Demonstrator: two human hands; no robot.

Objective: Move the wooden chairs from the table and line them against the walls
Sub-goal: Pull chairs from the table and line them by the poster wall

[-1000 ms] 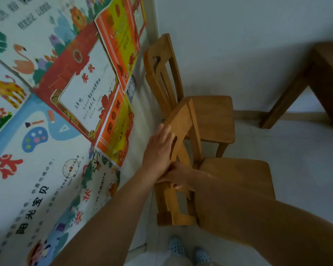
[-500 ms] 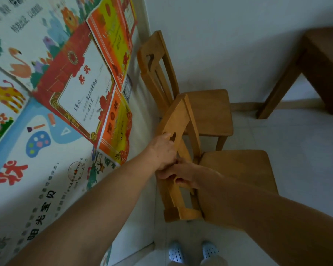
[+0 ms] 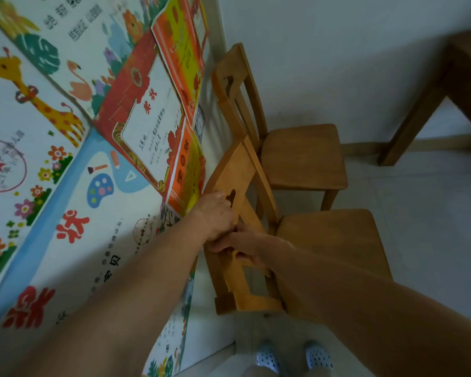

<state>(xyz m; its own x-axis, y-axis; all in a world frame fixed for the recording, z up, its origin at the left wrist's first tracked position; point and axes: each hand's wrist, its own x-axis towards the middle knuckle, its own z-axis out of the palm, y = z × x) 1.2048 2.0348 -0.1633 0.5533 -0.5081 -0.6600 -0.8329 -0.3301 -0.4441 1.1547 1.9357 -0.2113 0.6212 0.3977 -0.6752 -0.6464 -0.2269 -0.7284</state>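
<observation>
Hands (image 3: 218, 213) clasp chair backrest (image 3: 235, 183).

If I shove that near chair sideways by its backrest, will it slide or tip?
The near chair looks rigid: solid wood, so a push should carry to the legs without flex. Both the left hand and right hand grip high on its backrest, so a hard shove may tip it. The smooth pale floor probably lets it slide.
</observation>
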